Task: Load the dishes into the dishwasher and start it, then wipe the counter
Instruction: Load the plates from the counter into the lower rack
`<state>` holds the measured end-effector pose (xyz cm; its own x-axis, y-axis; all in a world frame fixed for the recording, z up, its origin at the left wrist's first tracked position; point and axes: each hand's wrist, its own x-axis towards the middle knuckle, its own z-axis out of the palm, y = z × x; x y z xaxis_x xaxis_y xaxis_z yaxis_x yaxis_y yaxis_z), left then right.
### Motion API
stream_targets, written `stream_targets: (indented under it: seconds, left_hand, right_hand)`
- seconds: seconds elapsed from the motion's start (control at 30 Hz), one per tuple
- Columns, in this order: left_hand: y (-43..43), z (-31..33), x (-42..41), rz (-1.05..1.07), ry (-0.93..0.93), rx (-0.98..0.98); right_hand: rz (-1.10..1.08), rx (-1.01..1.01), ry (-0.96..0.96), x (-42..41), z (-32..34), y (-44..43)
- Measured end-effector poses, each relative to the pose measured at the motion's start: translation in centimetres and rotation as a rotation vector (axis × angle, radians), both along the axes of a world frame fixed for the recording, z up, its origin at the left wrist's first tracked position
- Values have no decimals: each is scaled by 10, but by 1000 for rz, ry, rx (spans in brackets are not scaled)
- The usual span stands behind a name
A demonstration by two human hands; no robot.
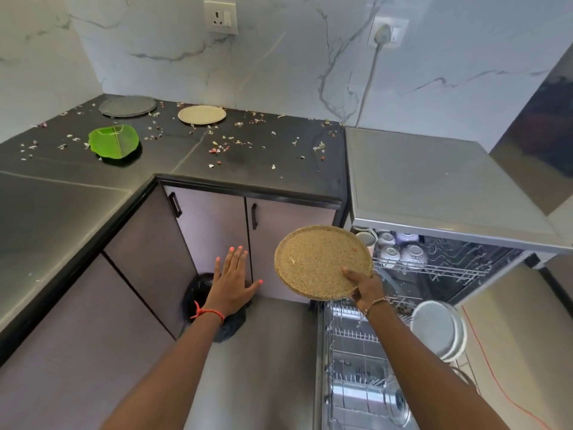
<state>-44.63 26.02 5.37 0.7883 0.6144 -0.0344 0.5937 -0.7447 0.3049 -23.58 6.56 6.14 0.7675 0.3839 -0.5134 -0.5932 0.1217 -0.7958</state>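
Note:
My right hand [367, 288] grips the near edge of a round speckled tan plate [321, 260], held tilted in the air in front of the open dishwasher [434, 169]. My left hand [231, 279] is spread flat with straight fingers over a black-lined bin [198, 290] on the floor and holds nothing. The pulled-out lower rack [356, 352] carries white plates [437, 328] upright and a steel vessel [393, 401]. Cups [400, 248] sit in the upper rack. On the black counter [248, 156] lie a green leaf-shaped plate [113, 141], a grey plate [127, 106] and a beige plate [201, 114].
Food scraps are scattered over the counter between the plates. Cabinet doors with black handles [254, 216] stand under the counter. A plug and white cable [383, 34] hang on the marble wall above the dishwasher. An orange cord [483, 352] runs along the floor at right.

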Motion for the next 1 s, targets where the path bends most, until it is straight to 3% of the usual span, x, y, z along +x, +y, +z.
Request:
stream_targets:
  seconds: [0.37, 0.57, 1.0]
  left_hand:
    - [-82, -27, 10, -66, 29, -8]
    - [-143, -38, 52, -117, 96, 43]
    - [-301, -68, 150, -129, 82, -51]
  right_hand:
    - [-1, 6, 70, 5, -23, -96]
    - [3, -28, 95, 45, -42, -165]
    - [105, -206, 117, 147, -61, -322]
